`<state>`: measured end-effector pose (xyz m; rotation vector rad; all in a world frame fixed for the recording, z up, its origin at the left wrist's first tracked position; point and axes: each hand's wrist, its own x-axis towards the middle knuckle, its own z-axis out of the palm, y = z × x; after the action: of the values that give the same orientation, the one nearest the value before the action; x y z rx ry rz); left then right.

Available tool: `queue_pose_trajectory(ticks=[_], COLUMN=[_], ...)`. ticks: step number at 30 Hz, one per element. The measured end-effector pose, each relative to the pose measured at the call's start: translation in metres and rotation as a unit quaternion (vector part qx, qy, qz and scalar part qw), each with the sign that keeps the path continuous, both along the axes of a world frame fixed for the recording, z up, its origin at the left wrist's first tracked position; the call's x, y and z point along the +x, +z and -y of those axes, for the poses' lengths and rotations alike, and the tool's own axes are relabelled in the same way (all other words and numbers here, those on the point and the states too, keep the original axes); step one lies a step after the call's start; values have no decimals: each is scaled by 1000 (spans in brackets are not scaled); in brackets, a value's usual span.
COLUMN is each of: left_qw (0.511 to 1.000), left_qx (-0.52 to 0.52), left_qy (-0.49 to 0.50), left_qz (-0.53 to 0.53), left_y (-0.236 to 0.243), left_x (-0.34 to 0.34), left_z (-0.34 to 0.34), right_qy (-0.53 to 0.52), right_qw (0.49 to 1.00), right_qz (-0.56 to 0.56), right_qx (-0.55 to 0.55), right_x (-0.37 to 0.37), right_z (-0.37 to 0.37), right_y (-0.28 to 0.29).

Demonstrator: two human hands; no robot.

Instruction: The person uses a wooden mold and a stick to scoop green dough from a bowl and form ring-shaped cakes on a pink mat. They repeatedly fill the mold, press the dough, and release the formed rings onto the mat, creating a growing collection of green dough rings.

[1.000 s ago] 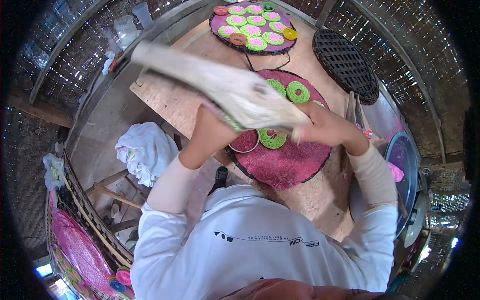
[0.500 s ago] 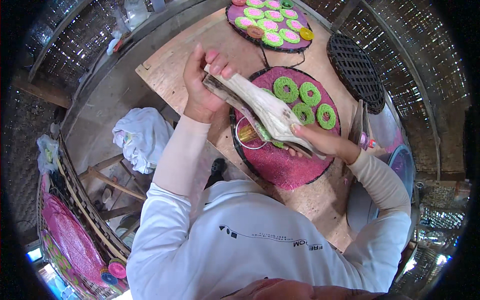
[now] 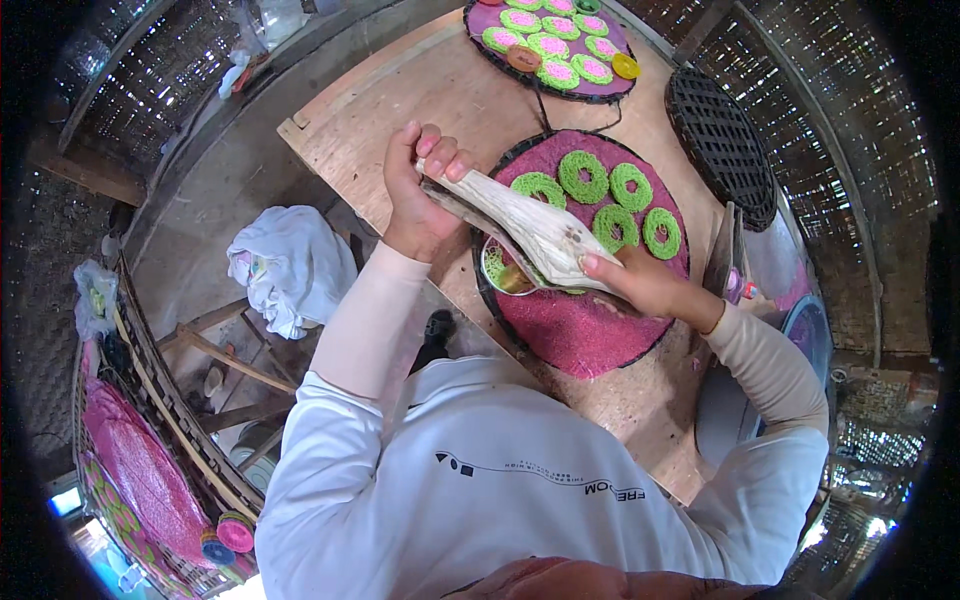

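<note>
My left hand is closed round the upper-left end of a long, pale, worn wooden-looking tool with layered boards. My right hand grips its lower-right end, thumb on top. The tool hangs over a round tray lined with pink material, which holds several green lacy rings. Beneath the tool, partly hidden, a metal ring mould has green strands and a brass-coloured piece inside it.
Behind lie a tray of green-pink rounds and a dark woven tray on the wooden table. A large basin and upright boards stand right. A white cloth bundle and rack with pink trays are left.
The tool was raised and blurred a second ago; it is now lower over the near tray. My left hand first went up-left along it, then shifted slightly down and right with it.
</note>
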<state>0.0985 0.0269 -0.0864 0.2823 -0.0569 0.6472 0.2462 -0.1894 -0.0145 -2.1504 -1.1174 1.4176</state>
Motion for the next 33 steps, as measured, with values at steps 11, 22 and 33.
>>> queue_pose_trajectory(ticks=[11,22,33], left_qw=[1000,991,752], left_qx=[14,92,548], left_qy=[22,-34,-43], left_qz=[5,89,-363], left_y=[2,17,-37], left_x=[24,-3,24], left_z=[2,-24,47], right_qy=[21,33,-25], right_qw=[976,973,974], right_qz=[211,207,160], right_qx=[44,98,156], right_x=[16,0,14], right_z=[2,-12,24], right_y=[5,-4,-22])
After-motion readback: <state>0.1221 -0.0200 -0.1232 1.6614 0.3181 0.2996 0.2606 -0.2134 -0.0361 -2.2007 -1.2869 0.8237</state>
